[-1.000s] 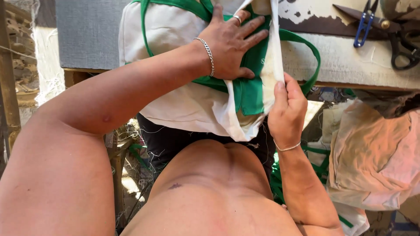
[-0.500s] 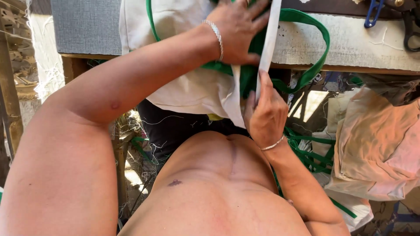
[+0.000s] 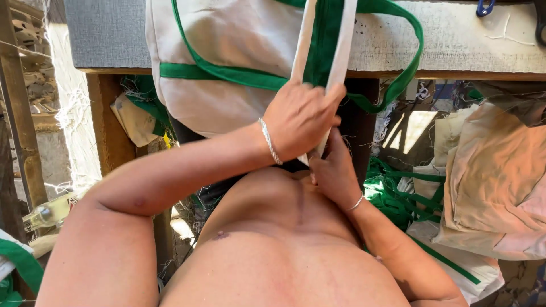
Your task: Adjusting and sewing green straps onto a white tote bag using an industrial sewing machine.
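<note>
Left hand [image 3: 301, 119] grips the white strap [image 3: 341, 51] of the bag [image 3: 227, 62] hanging over the desk [image 3: 455, 45]; right hand [image 3: 335, 167] pinches its lower end, holding it taut

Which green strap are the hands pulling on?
The green strap edged in white, running straight up between both hands. The other strap hangs loose in a loop over the table edge.
</note>
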